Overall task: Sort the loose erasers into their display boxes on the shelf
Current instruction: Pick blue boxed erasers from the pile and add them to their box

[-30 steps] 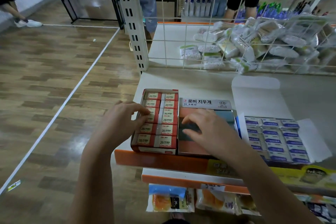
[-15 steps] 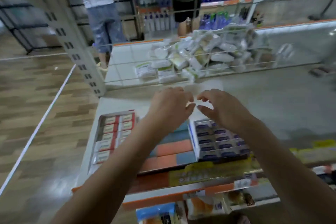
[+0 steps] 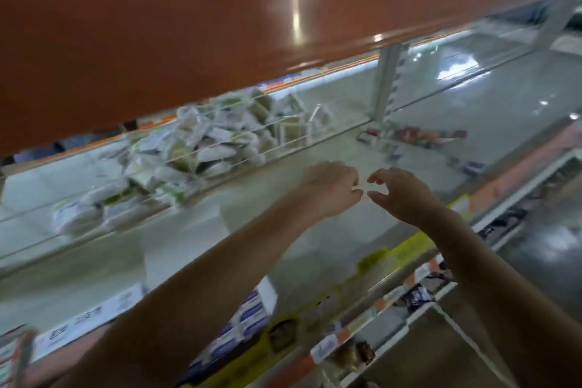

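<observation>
The loose erasers (image 3: pixel 422 137) lie blurred far back on the shelf (image 3: pixel 283 230), right of the upright post. I judge them light, firm and small, best pinched across the short sides. Both arms reach deep: left hand (image 3: pixel 333 189) and right hand (image 3: pixel 400 195) hover nearly touching, each grip open, empty.
</observation>
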Demonstrator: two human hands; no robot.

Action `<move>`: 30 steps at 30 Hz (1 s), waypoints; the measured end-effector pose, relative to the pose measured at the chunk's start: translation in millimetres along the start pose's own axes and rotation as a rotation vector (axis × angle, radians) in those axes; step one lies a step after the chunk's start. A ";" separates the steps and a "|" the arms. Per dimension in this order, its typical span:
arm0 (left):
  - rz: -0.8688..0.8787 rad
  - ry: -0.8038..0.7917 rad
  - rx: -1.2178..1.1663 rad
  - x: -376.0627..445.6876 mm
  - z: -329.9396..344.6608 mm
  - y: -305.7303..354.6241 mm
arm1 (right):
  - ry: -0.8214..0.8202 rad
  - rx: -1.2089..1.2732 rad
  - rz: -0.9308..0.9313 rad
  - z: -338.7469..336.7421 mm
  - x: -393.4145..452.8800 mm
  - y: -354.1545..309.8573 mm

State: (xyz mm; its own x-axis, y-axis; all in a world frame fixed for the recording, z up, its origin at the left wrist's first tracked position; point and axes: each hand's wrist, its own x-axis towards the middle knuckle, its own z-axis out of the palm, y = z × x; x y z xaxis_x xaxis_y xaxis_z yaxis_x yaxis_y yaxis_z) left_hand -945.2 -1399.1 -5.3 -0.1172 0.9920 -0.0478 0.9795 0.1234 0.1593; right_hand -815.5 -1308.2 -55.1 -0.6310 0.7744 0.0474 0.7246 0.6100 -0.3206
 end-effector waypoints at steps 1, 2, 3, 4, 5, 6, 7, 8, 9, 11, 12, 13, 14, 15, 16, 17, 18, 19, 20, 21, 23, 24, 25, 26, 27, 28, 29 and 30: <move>0.008 -0.022 -0.002 18.1 3.9 11.1 | -0.013 0.004 0.034 -3.3 4.2 18.2; 0.013 -0.034 -0.001 33.0 8.8 18.9 | -0.024 0.006 0.061 -4.9 7.7 33.2; 0.017 -0.041 -0.001 49.9 13.3 27.6 | -0.029 0.010 0.085 -7.8 12.0 49.8; 0.017 -0.041 -0.004 63.9 18.2 33.4 | -0.030 0.014 0.101 -10.1 15.6 63.5; 0.010 -0.041 -0.007 76.7 23.9 36.9 | -0.025 0.017 0.110 -12.1 18.9 75.8; 0.000 -0.042 -0.013 92.0 29.4 42.5 | -0.012 0.019 0.120 -16.8 23.0 90.9; -0.018 -0.041 -0.019 103.9 35.3 45.2 | 0.000 0.015 0.129 -20.2 26.2 103.7; -0.038 -0.036 -0.030 117.5 40.9 49.0 | 0.011 0.003 0.145 -25.1 30.0 118.5; -0.060 -0.028 -0.045 129.0 47.2 51.1 | 0.020 -0.016 0.161 -28.4 33.4 131.4; -0.102 -0.011 -0.056 148.8 58.3 56.4 | 0.027 -0.051 0.208 -34.0 39.3 156.5; -0.120 0.001 -0.046 156.1 63.3 58.5 | 0.028 -0.062 0.234 -35.9 41.0 167.0; -0.133 0.015 -0.042 163.1 67.5 61.1 | 0.028 -0.071 0.252 -36.7 43.0 176.9; -0.137 0.032 -0.044 167.3 71.3 62.7 | 0.028 -0.082 0.259 -36.1 44.0 183.6; -0.137 0.055 -0.049 170.0 74.5 63.4 | 0.036 -0.083 0.257 -34.9 44.7 188.0; -0.135 0.083 -0.053 173.4 77.8 64.4 | 0.055 -0.073 0.253 -33.2 46.1 192.3; -0.138 0.109 -0.057 175.3 79.9 64.7 | 0.081 -0.056 0.249 -31.5 47.1 194.9; -0.148 0.133 -0.062 178.2 82.4 64.7 | 0.102 -0.040 0.247 -30.2 48.3 196.8; -0.162 0.152 -0.071 180.3 84.1 64.7 | 0.112 -0.030 0.251 -29.0 49.3 197.8; -0.176 0.167 -0.081 182.1 85.3 65.0 | 0.111 -0.021 0.256 -28.3 49.5 198.6; -0.193 0.176 -0.086 184.1 86.3 65.4 | 0.106 -0.011 0.253 -27.6 50.5 199.7; -0.225 0.188 -0.096 187.1 88.0 66.8 | 0.103 0.019 0.234 -26.3 50.6 200.0; -0.239 0.187 -0.104 188.1 88.5 67.4 | 0.103 0.033 0.222 -25.6 50.3 199.3; -0.252 0.181 -0.112 188.6 88.8 67.9 | 0.104 0.041 0.207 -25.0 50.2 197.7; -0.266 0.176 -0.122 189.2 89.6 68.2 | 0.101 0.045 0.191 -24.5 50.5 196.1; -0.276 0.171 -0.134 189.1 89.9 68.5 | 0.097 0.050 0.176 -24.0 50.8 194.3; -0.285 0.171 -0.149 188.2 89.8 68.6 | 0.091 0.056 0.164 -23.8 51.2 192.4; -0.291 0.171 -0.167 187.0 89.0 68.7 | 0.088 0.060 0.153 -23.5 51.5 190.6; -0.294 0.172 -0.184 185.5 88.5 68.4 | 0.086 0.062 0.142 -23.4 51.6 188.7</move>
State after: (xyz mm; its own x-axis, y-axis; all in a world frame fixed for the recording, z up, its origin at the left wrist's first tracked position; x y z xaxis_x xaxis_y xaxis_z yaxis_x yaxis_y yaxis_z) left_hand -885.4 -1209.2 -90.6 -0.4297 0.9018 0.0454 0.8559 0.3908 0.3387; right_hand -704.8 -1149.2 -91.0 -0.4952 0.8654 0.0773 0.7848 0.4837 -0.3875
